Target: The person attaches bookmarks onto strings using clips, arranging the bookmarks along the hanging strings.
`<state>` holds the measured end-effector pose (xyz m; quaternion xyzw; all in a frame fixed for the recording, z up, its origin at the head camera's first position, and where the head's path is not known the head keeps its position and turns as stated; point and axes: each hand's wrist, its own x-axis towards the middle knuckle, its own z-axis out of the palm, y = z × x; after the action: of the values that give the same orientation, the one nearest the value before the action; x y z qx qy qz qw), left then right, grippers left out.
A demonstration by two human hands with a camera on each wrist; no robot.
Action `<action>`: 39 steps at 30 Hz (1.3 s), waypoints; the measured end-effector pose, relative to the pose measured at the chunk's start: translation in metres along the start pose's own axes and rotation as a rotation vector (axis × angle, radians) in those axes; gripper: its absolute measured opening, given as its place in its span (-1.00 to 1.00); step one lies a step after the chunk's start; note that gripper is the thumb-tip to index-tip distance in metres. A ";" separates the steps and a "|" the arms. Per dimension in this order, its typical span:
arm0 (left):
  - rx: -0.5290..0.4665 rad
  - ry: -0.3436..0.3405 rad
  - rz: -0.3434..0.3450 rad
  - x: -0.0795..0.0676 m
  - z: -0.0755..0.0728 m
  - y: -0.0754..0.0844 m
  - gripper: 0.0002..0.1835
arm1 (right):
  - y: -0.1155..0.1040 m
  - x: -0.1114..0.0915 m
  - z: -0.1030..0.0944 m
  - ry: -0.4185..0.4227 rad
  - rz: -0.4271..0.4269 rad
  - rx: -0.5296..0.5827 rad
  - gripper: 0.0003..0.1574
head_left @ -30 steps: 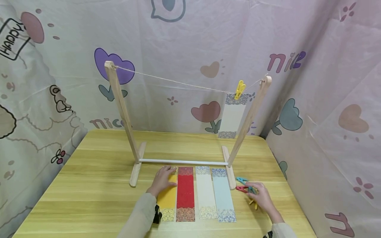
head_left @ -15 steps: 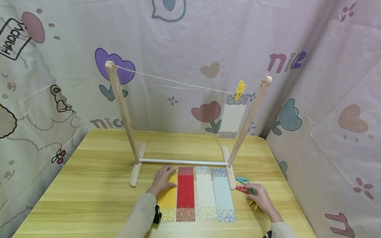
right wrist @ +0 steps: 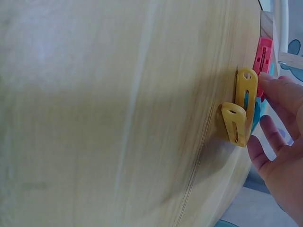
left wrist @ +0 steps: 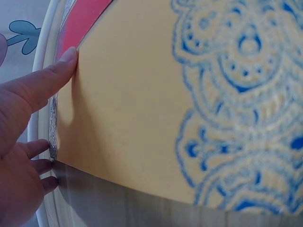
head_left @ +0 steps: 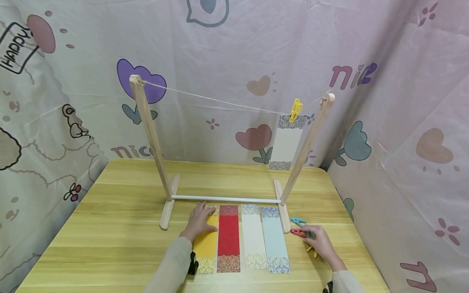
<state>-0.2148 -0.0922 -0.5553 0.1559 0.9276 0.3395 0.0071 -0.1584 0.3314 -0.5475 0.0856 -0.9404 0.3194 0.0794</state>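
My left hand (head_left: pixel 199 221) rests over the upper part of a yellow patterned card (head_left: pixel 206 248), thumb by its right edge and fingers at its far end. In the left wrist view the thumb (left wrist: pixel 61 71) touches the card's edge beside a red card (left wrist: pixel 87 23). My right hand (head_left: pixel 320 240) is at a small heap of plastic clothespins on the table. In the right wrist view its thumb is at a red clothespin (right wrist: pixel 263 59), its spread fingers beside a yellow clothespin (right wrist: pixel 235 124) and a partly hidden blue clothespin (right wrist: pixel 257 116).
A wooden stand (head_left: pixel 152 134) with a string (head_left: pixel 212 99) spans the table (head_left: pixel 110 211). A yellow clothespin (head_left: pixel 295 110) holds a white card (head_left: pixel 286 146) on it near the right post. Cream (head_left: pixel 253 238) and pale blue (head_left: pixel 275 240) cards lie beside the red one.
My right hand has shifted slightly, covering more of the blue clothespin. The left hand and the cards stay nearly where they were.
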 end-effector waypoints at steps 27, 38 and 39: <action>0.142 0.057 0.025 0.002 0.003 -0.002 -0.14 | 0.002 0.006 0.006 -0.007 -0.026 -0.132 -0.58; 0.131 0.131 0.042 0.003 0.005 0.002 -0.16 | 0.004 0.005 0.006 0.042 -0.097 -0.066 -0.53; 0.127 0.134 0.043 0.003 0.005 0.002 -0.16 | 0.004 0.005 0.007 0.046 -0.099 -0.065 -0.54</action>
<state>-0.2162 -0.0863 -0.5577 0.1526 0.9421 0.2896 -0.0723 -0.1645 0.3300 -0.5542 0.1222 -0.9428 0.2863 0.1194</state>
